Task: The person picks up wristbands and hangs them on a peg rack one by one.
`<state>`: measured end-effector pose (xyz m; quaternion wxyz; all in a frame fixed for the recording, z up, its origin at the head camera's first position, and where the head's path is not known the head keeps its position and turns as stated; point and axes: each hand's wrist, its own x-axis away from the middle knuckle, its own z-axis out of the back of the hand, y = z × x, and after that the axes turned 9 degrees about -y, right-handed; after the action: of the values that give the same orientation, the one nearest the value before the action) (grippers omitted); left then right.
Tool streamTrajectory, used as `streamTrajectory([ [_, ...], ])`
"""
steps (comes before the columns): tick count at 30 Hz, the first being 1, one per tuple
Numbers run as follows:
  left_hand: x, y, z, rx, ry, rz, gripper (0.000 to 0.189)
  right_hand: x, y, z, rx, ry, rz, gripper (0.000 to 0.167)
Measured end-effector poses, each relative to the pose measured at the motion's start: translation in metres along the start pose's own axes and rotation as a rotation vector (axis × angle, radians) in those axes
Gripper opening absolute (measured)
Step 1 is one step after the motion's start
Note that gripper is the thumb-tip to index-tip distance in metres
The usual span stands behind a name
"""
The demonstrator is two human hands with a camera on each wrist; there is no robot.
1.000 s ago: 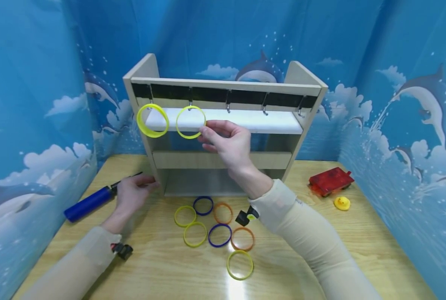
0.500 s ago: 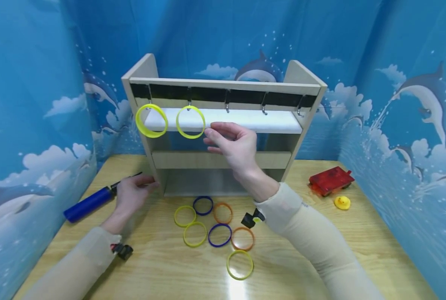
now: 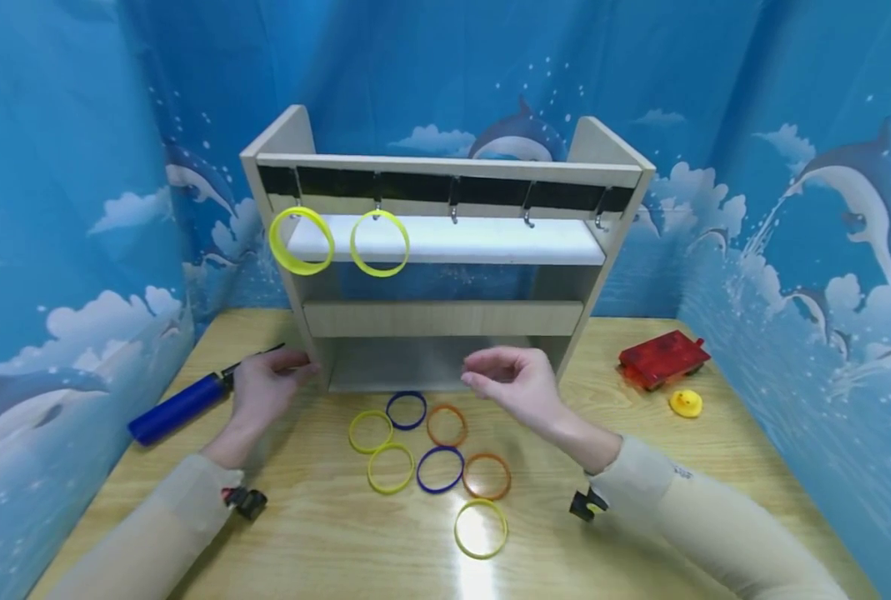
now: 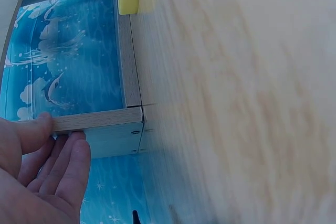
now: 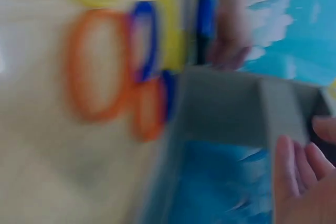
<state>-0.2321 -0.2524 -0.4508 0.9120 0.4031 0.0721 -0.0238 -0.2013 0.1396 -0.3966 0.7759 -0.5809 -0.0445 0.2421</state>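
My left hand (image 3: pixel 265 392) pinches the front edge of the wooden shelf's (image 3: pixel 445 319) left side panel (image 4: pixel 107 119), thumb on one face and fingers on the other. My right hand (image 3: pixel 520 385) hovers before the lower part of the shelf, its fingers loosely bent with nothing between them. A thick yellow ring (image 3: pixel 276 246) hangs from the leftmost hook, and a thinner yellow ring (image 3: pixel 406 244) from the hook beside it. On the table lie three yellow rings (image 3: pixel 456 533), two blue rings (image 3: pixel 418 475) and two orange rings (image 3: pixel 464 427).
Three bare hooks (image 3: pixel 454 213) follow to the right along the black strip. A blue cylinder with a black end (image 3: pixel 182 408) lies beside my left hand. At the right are a red toy cart (image 3: pixel 663 360) and a yellow rubber duck (image 3: pixel 686 404). Printed curtains enclose the table.
My right hand has let go of the thin yellow ring, now hanging from the second hook, and moved down and to the right. The left hand stays at the side panel.
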Motion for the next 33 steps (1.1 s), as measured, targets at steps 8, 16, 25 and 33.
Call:
streamTrajectory([
  [8, 0.000, -0.003, -0.001, 0.003, 0.023, -0.009, 0.017, 0.032, 0.051, 0.017, 0.186, -0.325, -0.195, 0.034],
  [16, -0.001, -0.003, -0.003, -0.003, 0.030, -0.016, 0.013, 0.043, 0.063, 0.021, 0.263, -0.342, -0.268, 0.027],
  [25, -0.001, -0.003, -0.001, -0.004, 0.022, -0.030, 0.012, 0.043, 0.066, 0.017, 0.297, -0.352, -0.317, 0.014],
  [33, -0.001, -0.002, -0.001, 0.003, 0.012, -0.019, 0.014, 0.043, 0.069, 0.013, 0.278, -0.367, -0.336, 0.007],
])
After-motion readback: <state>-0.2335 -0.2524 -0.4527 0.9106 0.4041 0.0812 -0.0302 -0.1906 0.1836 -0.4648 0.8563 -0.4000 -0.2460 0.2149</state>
